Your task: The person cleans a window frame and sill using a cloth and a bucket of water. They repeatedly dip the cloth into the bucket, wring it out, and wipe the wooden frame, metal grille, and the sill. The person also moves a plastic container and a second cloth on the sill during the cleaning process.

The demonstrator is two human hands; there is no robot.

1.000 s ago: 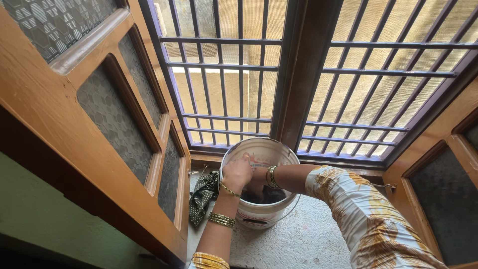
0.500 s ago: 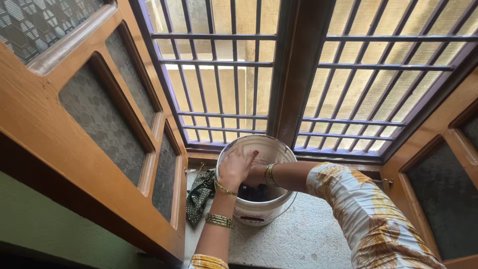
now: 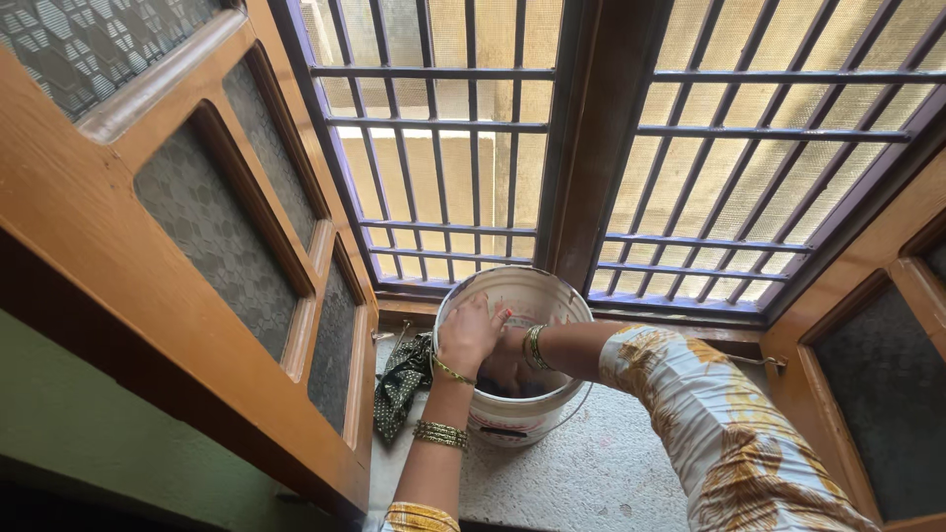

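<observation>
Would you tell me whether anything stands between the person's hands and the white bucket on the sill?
Nothing visible does. The left hand rests at the rim of the white bucket, and the right hand reaches down inside it. The dark patterned cloth lies beside the bucket, out of the way.

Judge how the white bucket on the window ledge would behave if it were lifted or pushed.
The white bucket looks like thin plastic, so its wall may flex. Something dark sits inside, perhaps wet cloth, so it is probably heavier than it looks. Its wire handle hangs loose and should swing. With both hands inside, a push seems unlikely to tip it.
</observation>
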